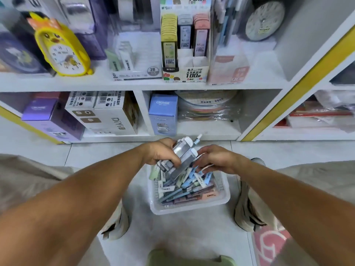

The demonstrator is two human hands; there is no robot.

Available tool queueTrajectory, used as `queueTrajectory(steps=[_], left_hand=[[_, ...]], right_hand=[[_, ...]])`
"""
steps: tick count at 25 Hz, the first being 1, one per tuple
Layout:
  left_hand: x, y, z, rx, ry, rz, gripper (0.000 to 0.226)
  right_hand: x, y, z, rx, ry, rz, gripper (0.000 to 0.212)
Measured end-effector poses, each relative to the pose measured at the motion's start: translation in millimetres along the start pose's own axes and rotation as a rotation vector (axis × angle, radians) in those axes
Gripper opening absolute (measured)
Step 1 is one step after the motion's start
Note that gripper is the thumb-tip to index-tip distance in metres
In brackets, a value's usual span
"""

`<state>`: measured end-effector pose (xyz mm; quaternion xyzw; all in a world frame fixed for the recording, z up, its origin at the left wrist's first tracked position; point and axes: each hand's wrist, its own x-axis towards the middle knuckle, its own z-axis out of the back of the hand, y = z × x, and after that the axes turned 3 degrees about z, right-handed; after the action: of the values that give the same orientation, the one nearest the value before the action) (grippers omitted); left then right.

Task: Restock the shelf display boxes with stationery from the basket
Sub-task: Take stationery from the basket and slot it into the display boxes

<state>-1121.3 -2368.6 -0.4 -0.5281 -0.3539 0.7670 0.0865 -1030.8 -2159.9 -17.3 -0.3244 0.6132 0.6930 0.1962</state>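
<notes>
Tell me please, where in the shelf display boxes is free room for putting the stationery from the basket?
The 0.7 lead box has bare front slots before its grey and pink rows; its yellow row is full. The 2B box is mostly bare right of its few packs. The basket is crowded, and the left hand grips a bundle.

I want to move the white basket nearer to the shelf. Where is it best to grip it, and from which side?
Probably the near rim of the white basket, taken from above: it is bare and faces the person, whereas both hands crowd the far end.
</notes>
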Motion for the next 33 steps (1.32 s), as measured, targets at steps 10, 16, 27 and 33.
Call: queueTrajectory(steps=[10, 16, 27, 33], left_hand=[[-121, -108, 43, -0.185, -0.003, -0.326, 0.045], [-168, -157, 66, -0.291, -0.084, -0.381, 0.033], [-159, -210, 100, -0.590, -0.245, -0.391, 0.029], [-139, -223, 101, -0.679, -0.307, -0.396, 0.049]], right_hand=[[-99, 154, 29, 0.438, 0.038, 0.476, 0.015], [-125, 229, 35, 0.563, -0.204, 0.699, 0.011], [-127, 282, 98, -0.150, -0.796, 0.977, 0.013], [-98, 269, 119, -0.583, -0.985, 0.973, 0.005]])
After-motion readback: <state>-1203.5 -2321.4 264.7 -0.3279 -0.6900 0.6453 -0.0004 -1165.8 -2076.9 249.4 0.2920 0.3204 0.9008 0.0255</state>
